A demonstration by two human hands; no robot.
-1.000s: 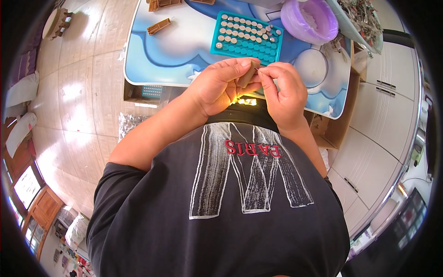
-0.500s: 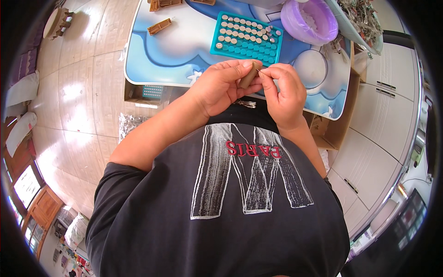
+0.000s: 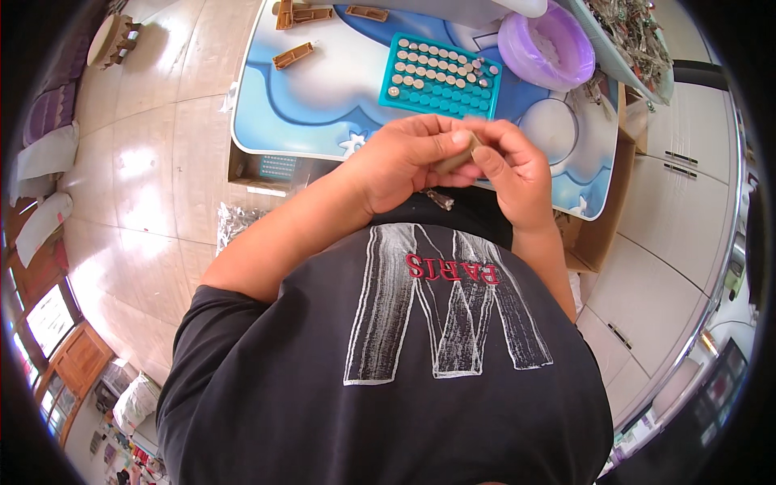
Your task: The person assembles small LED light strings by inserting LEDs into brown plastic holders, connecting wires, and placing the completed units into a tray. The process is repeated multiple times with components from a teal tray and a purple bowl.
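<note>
Over the near edge of the table, my left hand (image 3: 410, 158) closes its thumb and fingers round a small brown piece (image 3: 447, 165). My right hand (image 3: 517, 166) meets it from the other side, thumb and fingers bent against the piece's right end. Fingers cover much of the piece, and whether the right hand pinches something thin is hidden. Just beyond the hands lies a teal tray (image 3: 402, 102) with rows of round whitish caps in many of its places. A small shiny silvery bundle (image 3: 439, 199) shows below the hands, against dark cloth.
Several brown trough-shaped pieces (image 3: 293, 55) lie on the blue-and-white table (image 3: 323, 89) at the far left. A purple basin (image 3: 579, 71) stands at the far right, beside a pale bin of tangled metallic bits (image 3: 630, 36). White cabinets (image 3: 659, 218) line the right side.
My right hand has come in closer and wrapped over the brown piece's end, where it held a fingertip pinch beside it. The whole view has shifted slightly.
</note>
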